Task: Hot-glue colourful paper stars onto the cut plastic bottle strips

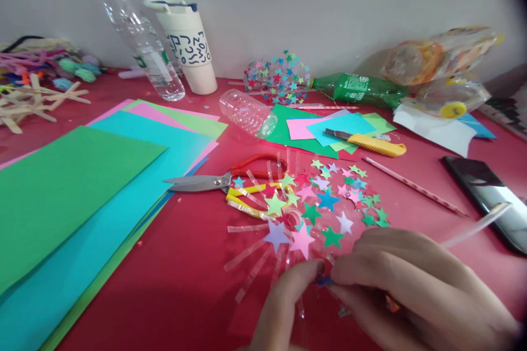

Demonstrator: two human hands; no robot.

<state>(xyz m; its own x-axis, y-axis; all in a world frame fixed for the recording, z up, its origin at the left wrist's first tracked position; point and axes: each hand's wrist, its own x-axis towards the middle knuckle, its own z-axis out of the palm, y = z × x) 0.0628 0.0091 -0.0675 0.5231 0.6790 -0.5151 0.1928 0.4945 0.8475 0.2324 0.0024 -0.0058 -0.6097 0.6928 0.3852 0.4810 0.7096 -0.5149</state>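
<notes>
A cut clear plastic bottle piece, its strips (251,285) fanned out, lies in front of me with several paper stars (302,238) on and around it. Close to its near edge, my right hand (420,279) pinches a small dark blue paper piece (324,281), perhaps a star. My left hand (284,301) comes up from the bottom edge, its bent fingertip against the same spot; what it grips is hidden. Loose small stars (373,203) lie just beyond my right hand. Red-handled scissors (206,182) and a yellow-handled tool (255,192) lie partly under the strips.
Coloured paper sheets (78,197) spread over the left side. A tumbler (189,49), water bottle (144,49), star-covered plastic ball (278,78) and green bottle (358,88) line the wall. Rightward are a yellow cutter (376,144), a pencil (415,186) and a phone (486,197).
</notes>
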